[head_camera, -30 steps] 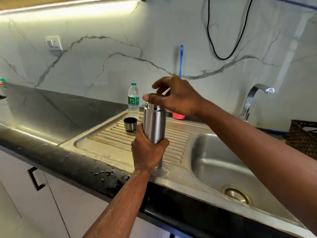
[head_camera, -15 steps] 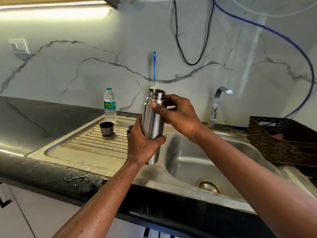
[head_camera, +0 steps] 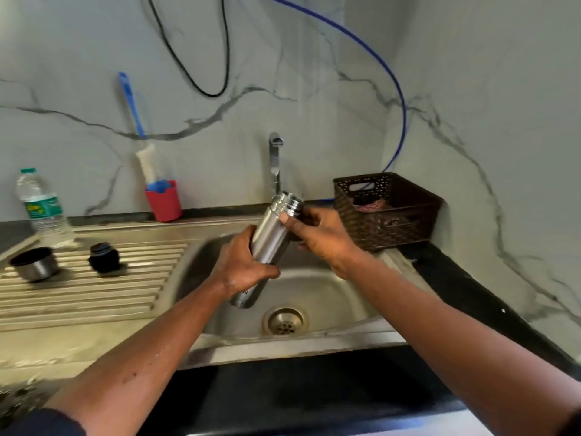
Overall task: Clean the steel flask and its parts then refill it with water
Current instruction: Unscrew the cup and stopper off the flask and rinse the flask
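Fingers of the left hand [head_camera: 242, 262] and right hand [head_camera: 323, 237] are gripping the uncapped flask [head_camera: 269, 243], now tilting over the sink [head_camera: 330, 294] on the right, ready for rinsing.

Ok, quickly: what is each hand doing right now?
Left hand: grips the flask round its middle.
Right hand: holds the flask just below its open neck, thumb pressed on it.

Shiny silver flask [head_camera: 271, 243], black stopper [head_camera: 104, 258] left. Red cup [head_camera: 164, 203] far, blue brush handle [head_camera: 130, 105], dark brown perforated basket [head_camera: 405, 223] right. White wall [head_camera: 63, 51] with grey veining, black counter [head_camera: 456, 280], clear green-labelled bottle [head_camera: 42, 207] far left.
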